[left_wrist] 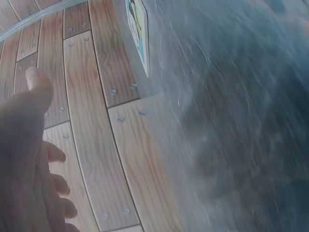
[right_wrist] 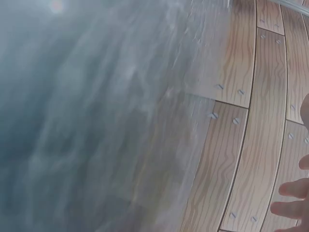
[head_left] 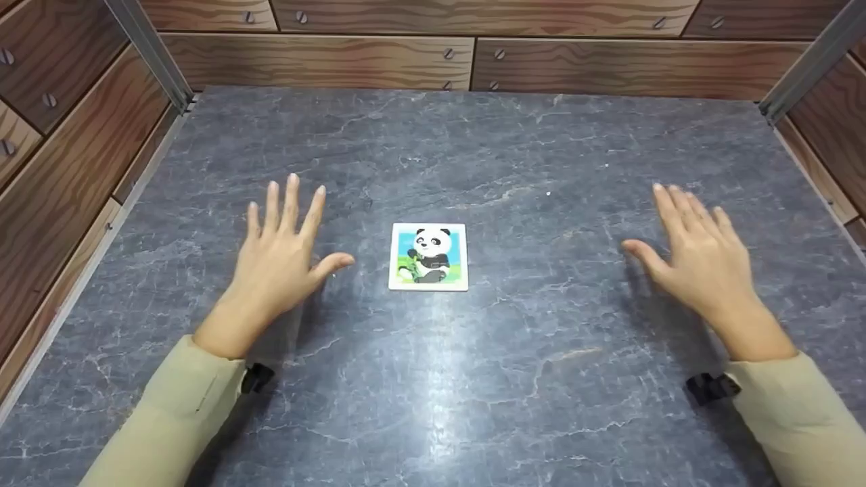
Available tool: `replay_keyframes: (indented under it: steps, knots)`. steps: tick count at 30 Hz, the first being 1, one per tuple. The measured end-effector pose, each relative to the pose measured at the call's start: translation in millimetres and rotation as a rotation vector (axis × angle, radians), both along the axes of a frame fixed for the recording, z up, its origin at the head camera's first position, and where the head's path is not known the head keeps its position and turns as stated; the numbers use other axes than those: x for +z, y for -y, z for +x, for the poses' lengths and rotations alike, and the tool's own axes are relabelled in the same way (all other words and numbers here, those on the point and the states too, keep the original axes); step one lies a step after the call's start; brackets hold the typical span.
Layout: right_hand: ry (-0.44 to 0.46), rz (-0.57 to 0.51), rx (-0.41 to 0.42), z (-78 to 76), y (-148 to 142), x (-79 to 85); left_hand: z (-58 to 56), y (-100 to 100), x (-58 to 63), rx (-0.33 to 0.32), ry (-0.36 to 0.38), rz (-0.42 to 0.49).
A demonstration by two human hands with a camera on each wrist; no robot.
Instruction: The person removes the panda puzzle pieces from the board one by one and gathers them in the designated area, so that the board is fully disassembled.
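A square panda picture puzzle or tile with a white border lies flat near the middle of the table. To its left is my left hand, fingers straight and spread, thumb pointing toward the picture without touching it. My right hand hovers farther off on the right side, its fingers extended and thumb out, holding nothing. In the left wrist view, part of the panda picture shows at the top beyond the left hand. Only fingertips of the right hand appear in the right wrist view.
The grey marbled tabletop spreads under both hands. Wood-patterned panels stand along the back and both sides, with metal posts at the rear corners. A black wrist device sits at the right cuff, another at the left.
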State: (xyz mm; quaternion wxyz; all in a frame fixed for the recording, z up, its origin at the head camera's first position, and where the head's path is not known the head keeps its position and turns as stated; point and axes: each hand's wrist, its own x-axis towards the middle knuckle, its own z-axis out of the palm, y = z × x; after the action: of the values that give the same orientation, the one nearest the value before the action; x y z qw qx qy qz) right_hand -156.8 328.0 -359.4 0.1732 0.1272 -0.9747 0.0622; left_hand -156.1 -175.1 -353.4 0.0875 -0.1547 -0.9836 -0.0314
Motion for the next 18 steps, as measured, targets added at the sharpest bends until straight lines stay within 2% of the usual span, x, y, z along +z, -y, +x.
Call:
replay_keyframes:
  steps: [5, 8, 10, 14, 18]
  knots:
    - [-0.233, -0.059, 0.119, -7.1, 9.7, -5.6, -2.0, -12.6, -3.1, -0.02, 0.025, 0.083]
    - [-0.284, -0.1, 0.151, -10.1, 17.4, -6.8, -4.1, -19.5, -5.4, -0.039, 0.046, 0.104]
    - [-0.246, -0.148, 0.139, -11.2, 24.2, -6.0, -5.8, -23.3, -6.4, -0.046, 0.066, 0.106]
    - [-0.093, -0.257, 0.117, -13.9, 38.1, -2.7, -9.9, -28.8, -8.8, -0.055, 0.101, 0.105]
    - [0.042, -0.359, 0.143, -18.4, 50.3, 0.6, -14.2, -33.3, -13.9, -0.057, 0.16, 0.118]
